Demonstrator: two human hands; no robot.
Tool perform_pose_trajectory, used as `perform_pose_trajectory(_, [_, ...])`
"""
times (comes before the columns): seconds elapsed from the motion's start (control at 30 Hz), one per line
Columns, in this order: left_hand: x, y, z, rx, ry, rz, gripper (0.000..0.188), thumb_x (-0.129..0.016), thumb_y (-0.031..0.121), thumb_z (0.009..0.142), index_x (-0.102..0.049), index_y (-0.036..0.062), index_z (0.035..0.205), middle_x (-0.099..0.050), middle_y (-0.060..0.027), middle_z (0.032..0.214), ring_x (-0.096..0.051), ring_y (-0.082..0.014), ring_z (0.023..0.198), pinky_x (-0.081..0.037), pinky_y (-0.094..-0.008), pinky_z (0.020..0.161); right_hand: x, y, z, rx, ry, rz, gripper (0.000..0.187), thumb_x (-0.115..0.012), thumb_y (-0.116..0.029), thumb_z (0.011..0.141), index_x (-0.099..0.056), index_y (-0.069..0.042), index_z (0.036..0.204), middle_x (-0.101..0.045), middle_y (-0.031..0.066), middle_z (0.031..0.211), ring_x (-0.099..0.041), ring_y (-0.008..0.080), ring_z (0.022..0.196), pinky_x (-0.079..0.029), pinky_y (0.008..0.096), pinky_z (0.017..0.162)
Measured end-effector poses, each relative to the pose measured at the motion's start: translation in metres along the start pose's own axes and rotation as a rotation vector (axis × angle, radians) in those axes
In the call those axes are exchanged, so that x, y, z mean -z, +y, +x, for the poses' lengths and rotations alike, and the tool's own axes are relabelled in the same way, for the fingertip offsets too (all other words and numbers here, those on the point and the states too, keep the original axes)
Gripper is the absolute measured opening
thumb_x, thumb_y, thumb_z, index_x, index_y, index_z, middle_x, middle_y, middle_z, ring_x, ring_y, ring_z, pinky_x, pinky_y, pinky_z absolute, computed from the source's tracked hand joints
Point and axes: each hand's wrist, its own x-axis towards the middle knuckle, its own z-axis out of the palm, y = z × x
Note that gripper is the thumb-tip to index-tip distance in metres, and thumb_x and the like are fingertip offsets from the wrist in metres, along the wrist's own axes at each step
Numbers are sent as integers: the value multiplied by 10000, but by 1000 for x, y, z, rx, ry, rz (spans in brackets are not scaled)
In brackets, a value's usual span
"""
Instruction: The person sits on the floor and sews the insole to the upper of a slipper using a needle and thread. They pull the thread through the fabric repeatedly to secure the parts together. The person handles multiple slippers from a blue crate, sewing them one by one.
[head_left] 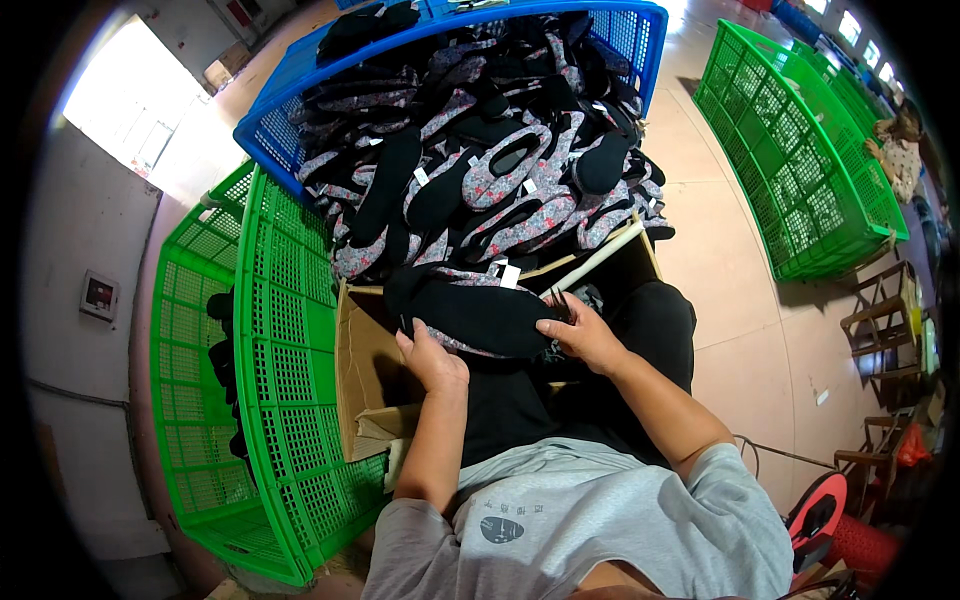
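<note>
A floral slipper (pixel 480 312) with a black sole is held up in front of me, sole toward me. My left hand (pixel 434 360) grips its left end from below, fingers behind it. My right hand (pixel 585 338) pinches the right end, thumb on the sole. A thin dark item (pixel 557 297) shows by the right fingers; its kind is unclear. Behind the slipper's upper edge, another floral piece and a white tag (pixel 510 275) show. Just beyond lies a large heap of similar floral slippers (pixel 505 165) with black soles.
A blue plastic crate (pixel 265 115) holds the heap. Below it is an open cardboard box (pixel 365 340) with a pale bar (pixel 600 255) across its right side. Green crates (pixel 285 400) stand at left, more green crates (pixel 790 150) at far right, near wooden stools (pixel 885 320).
</note>
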Motion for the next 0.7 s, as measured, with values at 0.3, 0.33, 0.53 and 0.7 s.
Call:
perform_pose_trajectory(0.3, [-23, 27, -45, 157, -157, -108, 335, -638, 170, 955, -482, 119, 1247, -585, -38, 1137, -592, -157, 991, -505, -312, 792, -4, -11, -1, -85, 86, 254, 313, -649, -222, 957, -555, -127, 1240, -578, -33, 800, -559, 53, 569, -269, 189, 409])
perform_pose_trajectory(0.33, [-24, 27, -47, 155, -174, -102, 322, -638, 172, 956, -484, 122, 1235, -584, -35, 1130, -590, -153, 981, -502, -310, 781, -4, -11, 0, -110, 78, 273, 302, -639, -238, 965, -561, -128, 1235, -586, -33, 820, -579, 55, 585, -270, 186, 409])
perform_pose_trajectory(0.53, [-25, 28, -53, 184, -219, -123, 245, -620, 166, 966, -479, 111, 1158, -566, -31, 1101, -574, -153, 941, -492, -338, 790, -1, -7, 5, -142, 112, 285, 294, -576, -296, 994, -553, -133, 1238, -550, -14, 811, -573, 66, 573, -251, 184, 402])
perform_pose_trajectory(0.7, [-22, 29, -55, 178, -236, -115, 243, -617, 157, 963, -480, 113, 1158, -565, -35, 1103, -571, -156, 951, -492, -346, 806, -3, -12, 3, -178, 141, 299, 276, -587, -231, 974, -558, -132, 1230, -548, -17, 798, -559, 60, 569, -250, 187, 406])
